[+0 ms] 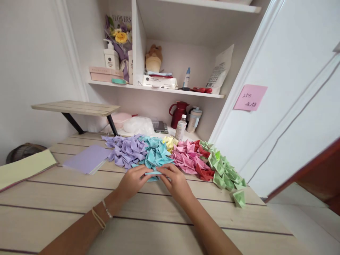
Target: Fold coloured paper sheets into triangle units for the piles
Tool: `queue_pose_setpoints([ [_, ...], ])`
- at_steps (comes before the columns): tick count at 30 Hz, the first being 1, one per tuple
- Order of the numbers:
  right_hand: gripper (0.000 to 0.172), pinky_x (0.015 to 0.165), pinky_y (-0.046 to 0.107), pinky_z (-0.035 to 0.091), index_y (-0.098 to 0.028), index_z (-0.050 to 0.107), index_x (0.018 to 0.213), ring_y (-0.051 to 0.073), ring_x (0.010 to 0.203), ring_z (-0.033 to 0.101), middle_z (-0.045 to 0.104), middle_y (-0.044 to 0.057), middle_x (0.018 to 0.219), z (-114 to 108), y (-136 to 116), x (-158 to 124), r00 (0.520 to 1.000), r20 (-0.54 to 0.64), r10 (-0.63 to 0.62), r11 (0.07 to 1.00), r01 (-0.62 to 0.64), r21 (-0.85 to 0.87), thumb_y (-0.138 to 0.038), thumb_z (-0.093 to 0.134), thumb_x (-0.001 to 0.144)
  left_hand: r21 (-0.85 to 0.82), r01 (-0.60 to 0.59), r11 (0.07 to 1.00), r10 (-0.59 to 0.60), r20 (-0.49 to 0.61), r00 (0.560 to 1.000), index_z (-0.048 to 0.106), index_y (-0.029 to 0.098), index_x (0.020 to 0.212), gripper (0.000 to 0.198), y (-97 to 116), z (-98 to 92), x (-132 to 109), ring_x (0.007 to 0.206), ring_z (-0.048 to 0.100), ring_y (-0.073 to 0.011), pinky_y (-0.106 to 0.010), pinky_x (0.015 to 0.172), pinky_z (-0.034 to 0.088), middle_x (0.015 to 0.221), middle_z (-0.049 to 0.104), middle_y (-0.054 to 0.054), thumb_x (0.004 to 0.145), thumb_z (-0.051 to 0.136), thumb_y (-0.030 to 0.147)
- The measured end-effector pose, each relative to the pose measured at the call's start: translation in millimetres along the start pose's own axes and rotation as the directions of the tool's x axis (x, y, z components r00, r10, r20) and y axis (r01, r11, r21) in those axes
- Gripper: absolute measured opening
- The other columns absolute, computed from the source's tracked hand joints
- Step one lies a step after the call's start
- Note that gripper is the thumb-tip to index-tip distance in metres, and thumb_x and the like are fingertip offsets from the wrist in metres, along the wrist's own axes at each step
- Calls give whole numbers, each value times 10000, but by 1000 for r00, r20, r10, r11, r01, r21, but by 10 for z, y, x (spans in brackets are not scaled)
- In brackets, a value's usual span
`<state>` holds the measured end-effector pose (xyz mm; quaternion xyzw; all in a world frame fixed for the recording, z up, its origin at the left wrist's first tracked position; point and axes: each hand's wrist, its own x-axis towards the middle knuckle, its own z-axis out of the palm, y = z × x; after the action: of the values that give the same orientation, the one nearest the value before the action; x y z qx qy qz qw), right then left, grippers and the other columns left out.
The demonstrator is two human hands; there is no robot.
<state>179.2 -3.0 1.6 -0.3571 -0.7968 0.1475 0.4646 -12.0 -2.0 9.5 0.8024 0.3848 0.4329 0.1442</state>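
Between my two hands is a small piece of folded blue paper (152,173), pinched at its left by my left hand (134,180) and at its right by my right hand (174,179). Both hands are closed on it, just above the slatted table. Right behind it lies a heap of blue folded paper pieces (156,154). Purple folded pieces (127,150) are heaped to the left of these. Pink folded pieces (184,156), red ones (205,173) and green ones (224,170) spread to the right. A few yellow pieces (170,142) sit at the back.
Purple paper sheets (86,158) and a yellow paper stack (26,166) lie on the left of the table (132,219). A small raised stand (77,107) is at the back left. A bottle (181,128) and a red jug (178,115) stand behind the heaps. One green piece (239,198) lies near the right edge.
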Motion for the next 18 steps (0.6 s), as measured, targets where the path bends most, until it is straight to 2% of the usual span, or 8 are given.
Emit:
queue_pose_setpoints([
  [2,274,728,330,487,-228,633,1074,211,832,602,635,107,941,-12,-4,-4,999,33,-33,996,35,-78,-205,501,835,-51,46,998,-48,-26,999,705,226,767,91,-24,10,14,704,617,-179,-267,687,471,729,688,-36,734,630,267],
  [4,265,690,314,486,-219,638,1065,204,777,609,659,97,862,-14,-1,-4,998,59,-33,996,38,-83,-214,481,851,-193,131,972,-140,-33,990,706,201,767,118,-46,37,28,696,630,-185,-265,660,490,746,697,-46,691,672,285],
  [7,253,676,299,481,-205,654,1035,199,748,621,681,91,827,-9,-14,6,999,39,-5,999,7,-39,-232,475,858,-439,291,850,-293,66,954,681,166,885,230,-67,85,38,715,650,-198,-285,663,519,780,705,-65,706,652,308],
  [9,245,682,301,480,-214,659,1027,204,754,629,691,85,845,-7,-41,16,999,28,20,1000,-20,-18,-263,500,847,-497,331,802,-329,94,940,662,157,936,259,-65,103,37,749,650,-201,-303,698,527,812,699,-70,733,621,311],
  [11,238,677,304,481,-224,667,1009,209,743,636,700,79,855,-8,-67,21,998,18,54,999,-54,-2,-296,524,833,-458,294,839,-305,52,951,665,168,938,247,-46,104,32,808,633,-201,-303,721,527,892,672,-74,744,603,307],
  [14,254,648,288,479,-224,648,1039,205,706,642,707,74,844,-5,-77,14,996,10,86,996,-86,-33,-297,516,835,-313,200,929,-210,-1,978,665,200,968,240,14,86,22,859,603,-198,-287,711,527,968,609,-73,770,566,291],
  [18,322,550,241,433,-212,553,1161,181,588,621,696,74,745,36,-61,-23,996,66,58,963,-38,-268,-237,429,864,-114,79,990,-81,-20,996,618,228,1070,290,113,88,-5,809,586,-175,-301,769,497,939,581,-67,807,496,223],
])
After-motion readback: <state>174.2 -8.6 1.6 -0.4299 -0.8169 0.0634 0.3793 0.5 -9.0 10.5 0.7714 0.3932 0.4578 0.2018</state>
